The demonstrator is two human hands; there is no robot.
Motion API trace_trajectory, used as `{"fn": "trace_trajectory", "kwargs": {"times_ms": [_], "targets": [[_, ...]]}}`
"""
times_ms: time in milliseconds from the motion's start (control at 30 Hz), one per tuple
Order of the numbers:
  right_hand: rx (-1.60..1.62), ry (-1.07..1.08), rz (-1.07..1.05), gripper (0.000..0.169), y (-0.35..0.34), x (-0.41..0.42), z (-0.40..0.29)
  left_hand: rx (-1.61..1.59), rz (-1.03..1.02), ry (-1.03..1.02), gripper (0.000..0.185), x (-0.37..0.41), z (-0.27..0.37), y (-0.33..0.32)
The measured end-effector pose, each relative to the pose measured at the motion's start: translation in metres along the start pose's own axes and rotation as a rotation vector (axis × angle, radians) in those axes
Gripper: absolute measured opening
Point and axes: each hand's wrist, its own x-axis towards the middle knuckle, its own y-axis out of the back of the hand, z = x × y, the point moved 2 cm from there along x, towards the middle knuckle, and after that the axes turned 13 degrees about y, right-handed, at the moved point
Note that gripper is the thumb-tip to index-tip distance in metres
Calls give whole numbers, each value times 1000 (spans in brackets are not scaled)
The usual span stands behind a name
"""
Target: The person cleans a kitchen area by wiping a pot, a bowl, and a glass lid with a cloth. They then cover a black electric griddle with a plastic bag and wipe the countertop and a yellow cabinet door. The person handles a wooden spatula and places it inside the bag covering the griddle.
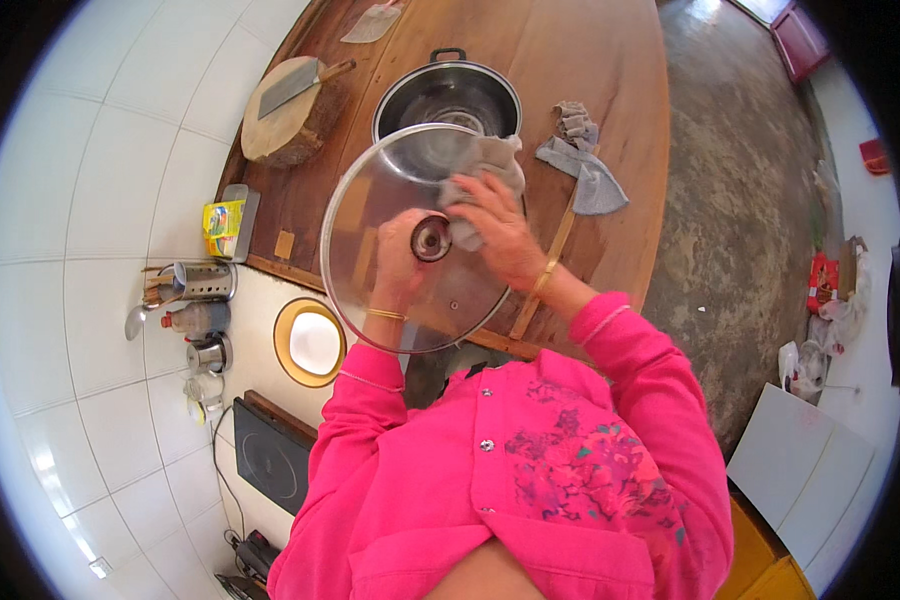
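Observation:
A clear glass pot lid (454, 305) with a metal rim is held up in front of me, overlapping the near edge of a dark wok (435, 94). My left hand (401, 251) grips the lid by its dark round knob (430, 238); the hand shows through the glass and some of its fingers are hidden. Bunched under the fingers of my right hand (499, 232) is a greyish cloth (495, 157), pressed against the right part of the lid. The wok rests on a wooden table (585, 45), its loop handle pointing away from me.
Left of the wok, a cleaver (289, 88) lies on a round wooden chopping block (281, 124). Grey rags (596, 184) lie to the right. A yellow-rimmed basin (277, 341), an induction cooker (266, 454) and a perforated utensil holder (206, 281) stand at the left.

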Motion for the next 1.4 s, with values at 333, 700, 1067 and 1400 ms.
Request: {"fn": "trace_trajectory", "kwargs": {"times_ms": [333, 700, 1067, 1400], "targets": [[474, -504, -88, 25, -36, -72, 11, 795, 288, -579, 14, 65, 117, 1], [612, -1120, 10, 24, -24, -165, 22, 1620, 314, -741, 11, 200, 65, -14], [553, -1161, 51, 23, -14, -167, 37, 1655, 271, -803, 9, 239, 31, -23], [587, -1079, 20, 23, -30, -159, 43, 1797, 394, -687, 14, 242, 13, -19]]}}
